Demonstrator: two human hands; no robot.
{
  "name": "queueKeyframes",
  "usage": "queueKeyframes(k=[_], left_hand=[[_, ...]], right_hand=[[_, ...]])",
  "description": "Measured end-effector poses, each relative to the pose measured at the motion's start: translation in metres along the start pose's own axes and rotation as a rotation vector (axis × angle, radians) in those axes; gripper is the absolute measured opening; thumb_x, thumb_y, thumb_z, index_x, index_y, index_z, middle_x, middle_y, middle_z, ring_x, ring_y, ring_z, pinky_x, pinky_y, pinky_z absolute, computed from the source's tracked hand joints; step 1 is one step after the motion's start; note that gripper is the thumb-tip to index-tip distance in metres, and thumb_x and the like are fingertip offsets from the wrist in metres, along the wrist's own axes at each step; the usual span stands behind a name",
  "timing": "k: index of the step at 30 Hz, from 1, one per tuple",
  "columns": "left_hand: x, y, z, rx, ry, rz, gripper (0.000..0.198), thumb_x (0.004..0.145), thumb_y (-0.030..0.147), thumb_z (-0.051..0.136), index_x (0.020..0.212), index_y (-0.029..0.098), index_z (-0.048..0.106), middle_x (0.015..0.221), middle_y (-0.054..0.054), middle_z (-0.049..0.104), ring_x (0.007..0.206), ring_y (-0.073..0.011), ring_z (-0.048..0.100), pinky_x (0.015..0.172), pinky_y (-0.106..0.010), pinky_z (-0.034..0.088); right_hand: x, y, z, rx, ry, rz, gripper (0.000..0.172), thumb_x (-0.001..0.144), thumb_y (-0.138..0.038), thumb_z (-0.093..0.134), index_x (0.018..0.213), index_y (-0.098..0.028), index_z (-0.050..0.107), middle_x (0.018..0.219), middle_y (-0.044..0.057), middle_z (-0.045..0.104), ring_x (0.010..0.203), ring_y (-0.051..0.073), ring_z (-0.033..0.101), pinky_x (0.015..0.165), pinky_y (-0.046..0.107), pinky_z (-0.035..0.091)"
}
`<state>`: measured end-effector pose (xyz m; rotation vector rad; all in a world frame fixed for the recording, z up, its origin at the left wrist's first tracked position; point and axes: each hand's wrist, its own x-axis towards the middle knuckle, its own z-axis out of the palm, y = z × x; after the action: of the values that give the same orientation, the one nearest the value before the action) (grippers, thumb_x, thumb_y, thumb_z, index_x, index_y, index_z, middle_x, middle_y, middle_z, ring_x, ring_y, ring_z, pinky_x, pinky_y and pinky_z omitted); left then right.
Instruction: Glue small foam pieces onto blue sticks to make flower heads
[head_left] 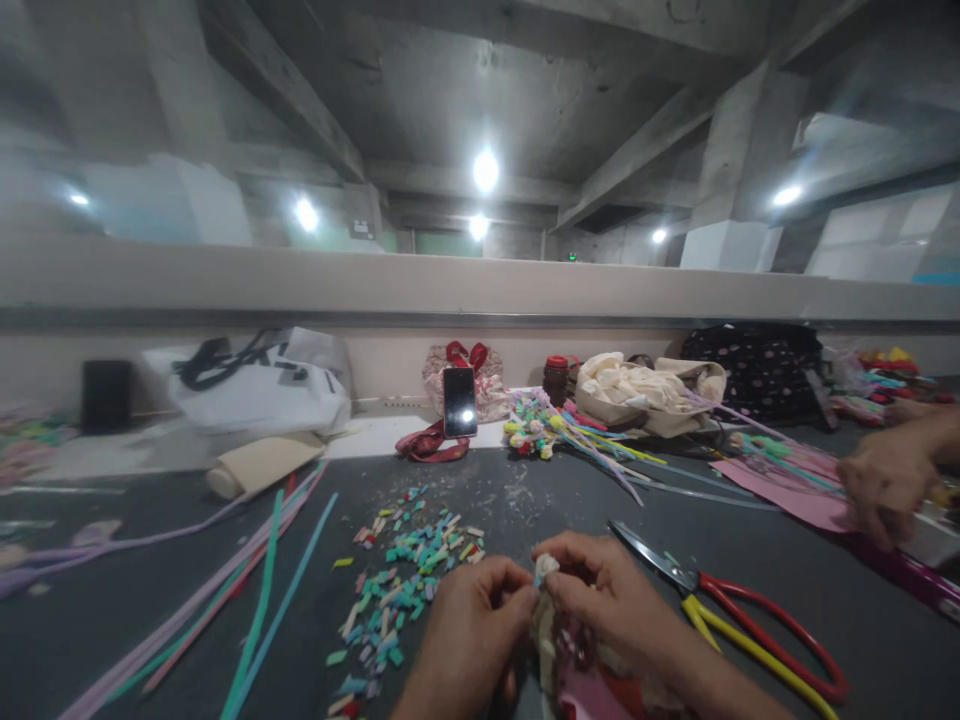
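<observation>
My right hand [607, 590] is closed around a small bunched piece of cream fabric [547, 566], its thumb and fingertips near the whitish top. Against the same spot my left hand [480, 620] makes a pinch, and what sits between those fingertips is too small to make out. Below my hands, cream, pink and red material [592, 690] shows partly, half hidden by the right wrist. Many small cut foam-like pieces [420, 560], mostly teal with some pink, cream and yellow, lie scattered left of my hands. Scissors [697, 580] with red and yellow handles rest to the right, blades open.
Long pastel strips [262, 570] lie at left near a beige roll [262, 465]. A phone [460, 402] leans on a patterned bag at the back, beside a bundle of coloured strips [536, 425] and a cream cloth bag [637, 390]. Another person's hand [892, 470] works at right.
</observation>
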<state>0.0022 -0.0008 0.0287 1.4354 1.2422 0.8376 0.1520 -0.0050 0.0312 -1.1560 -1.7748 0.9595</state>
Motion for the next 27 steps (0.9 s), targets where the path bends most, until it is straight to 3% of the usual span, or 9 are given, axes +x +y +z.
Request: queueKeyframes(k=[6, 12, 16, 23, 27], left_hand=[[-0.001, 0.002, -0.001, 0.028, -0.005, 0.031, 0.022, 0.065, 0.035, 0.052, 0.062, 0.014, 0.058, 0.038, 0.005, 0.046, 0.025, -0.0055, 0.037, 0.029, -0.016, 0.023], [0.000, 0.005, -0.006, -0.148, -0.051, -0.018, 0.025, 0.062, 0.040, 0.056, 0.062, 0.014, 0.054, 0.047, 0.001, 0.054, 0.032, -0.0082, 0.046, 0.029, -0.016, 0.026], [-0.001, 0.010, -0.011, -0.306, -0.067, -0.070, 0.028, 0.056, 0.039, 0.064, 0.063, 0.014, 0.055, 0.050, 0.001, 0.056, 0.033, -0.0050, 0.039, 0.032, -0.016, 0.024], [0.001, 0.007, -0.018, -0.425, -0.056, -0.125, 0.031, 0.045, 0.036, 0.072, 0.055, 0.016, 0.050, 0.041, 0.008, 0.043, 0.033, -0.0024, 0.027, 0.037, -0.018, 0.015], [0.007, -0.003, -0.018, -0.469, -0.045, -0.087, 0.037, 0.042, 0.041, 0.073, 0.055, 0.016, 0.048, 0.044, 0.007, 0.043, 0.037, -0.0043, 0.030, 0.040, -0.020, 0.017]], right_hand=[[0.000, 0.000, -0.001, -0.028, 0.010, 0.002, 0.018, 0.074, -0.019, 0.048, 0.084, -0.015, 0.062, 0.062, -0.002, 0.056, 0.055, 0.010, 0.050, 0.049, 0.019, 0.037], [0.000, -0.003, -0.012, 0.091, 0.055, -0.009, 0.028, 0.072, -0.024, 0.054, 0.098, -0.016, 0.059, 0.084, 0.004, 0.063, 0.076, 0.017, 0.056, 0.067, 0.026, 0.042], [0.001, -0.005, -0.015, 0.229, 0.071, 0.033, 0.026, 0.073, -0.026, 0.054, 0.095, -0.015, 0.059, 0.080, 0.004, 0.061, 0.070, 0.015, 0.055, 0.061, 0.024, 0.041], [0.002, -0.008, -0.012, 0.258, 0.034, 0.057, 0.022, 0.068, -0.022, 0.057, 0.089, -0.015, 0.063, 0.073, 0.002, 0.063, 0.068, 0.015, 0.055, 0.061, 0.024, 0.040], [0.002, -0.013, -0.007, 0.285, -0.043, 0.068, 0.018, 0.066, -0.021, 0.058, 0.081, -0.014, 0.066, 0.069, 0.001, 0.063, 0.061, 0.013, 0.055, 0.056, 0.022, 0.039]])
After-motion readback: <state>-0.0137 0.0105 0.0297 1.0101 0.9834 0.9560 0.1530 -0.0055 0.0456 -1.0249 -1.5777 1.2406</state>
